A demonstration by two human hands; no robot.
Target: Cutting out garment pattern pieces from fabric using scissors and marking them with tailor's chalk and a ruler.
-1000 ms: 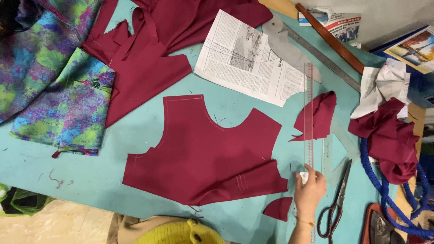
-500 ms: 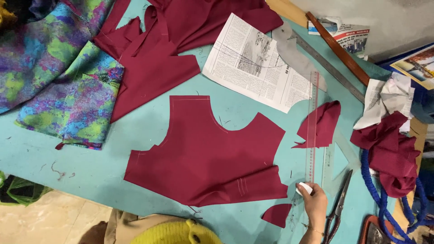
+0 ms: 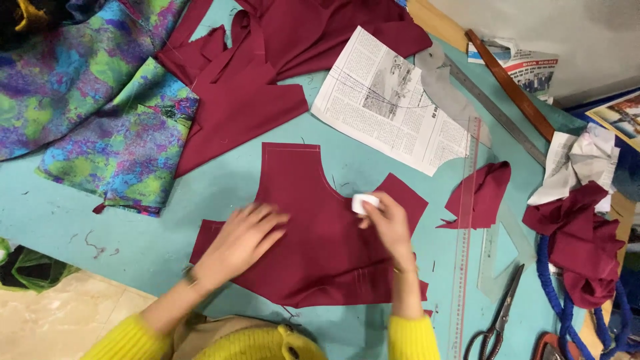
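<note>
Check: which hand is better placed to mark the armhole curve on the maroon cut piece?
Right, probably. The right hand pinches the white chalk beside the curved edge of the maroon piece. The left hand lies flat on the fabric, holding no tool, well placed to steady it.

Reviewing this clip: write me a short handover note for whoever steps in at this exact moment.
Left hand: flat on the maroon cut piece, pinning it to the teal table.
Right hand: pinching a small white chalk at the piece's curved upper edge.
Clear ruler and scissors lie to the right, untouched.
Done: piece cut, faint lines near its lower edge.
Left: any marking along that curve; none is visible there.
</note>
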